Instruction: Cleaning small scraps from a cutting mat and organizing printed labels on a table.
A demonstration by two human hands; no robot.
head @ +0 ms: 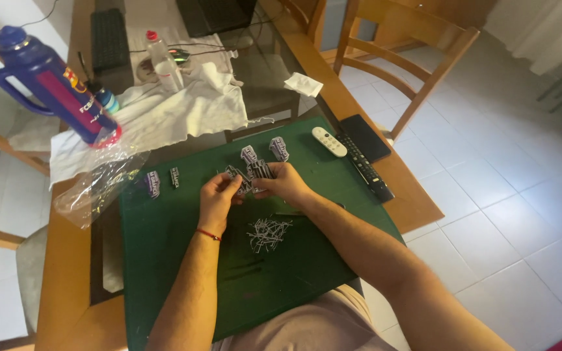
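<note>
Both of my hands meet over a green mat [183, 260]. My left hand [219, 195] and my right hand [285, 183] together pinch a small grey and white clip-like piece [248, 177] between their fingertips. Just below the hands lies a loose pile of thin metal pins [267, 233]. More small striped pieces lie on the mat: two to the left [162, 181] and two above the hands [265, 151]. A red cord circles my left wrist.
A crumpled clear plastic bag [95, 185] lies at the mat's left edge. Behind are a blue jug [53, 84], a small bottle [164, 62], a white cloth [183, 107], a white remote [328, 141], a black remote [365, 166] and wooden chairs [411, 52].
</note>
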